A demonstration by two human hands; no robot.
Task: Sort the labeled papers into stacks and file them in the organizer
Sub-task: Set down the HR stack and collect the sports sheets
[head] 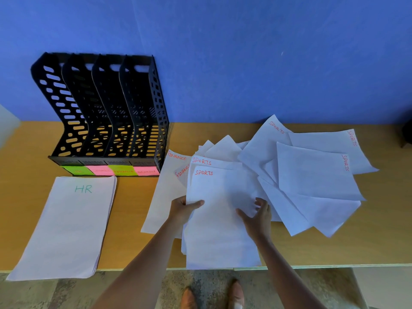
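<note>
A black four-slot organizer [107, 108] stands at the back left of the table, with green and pink sticky labels [111, 170] along its front. A neat stack marked HR [66, 226] lies in front of it. In the middle, my left hand [182, 208] pinches the left edge of a sheet marked SPORTS [214, 237], thumb on top. My right hand [256, 216] rests on the same sheet's right side, fingers spread and slightly bent. Sheets marked FINANCE [165, 192] lie under it to the left. Several loose SPORTS sheets [312, 172] fan out to the right.
The wooden table [133, 208] stands against a blue wall [245, 63]. Its front edge runs just below the HR stack. My shoes [211, 295] show on the floor below. A dark object [406, 132] sits at the far right edge.
</note>
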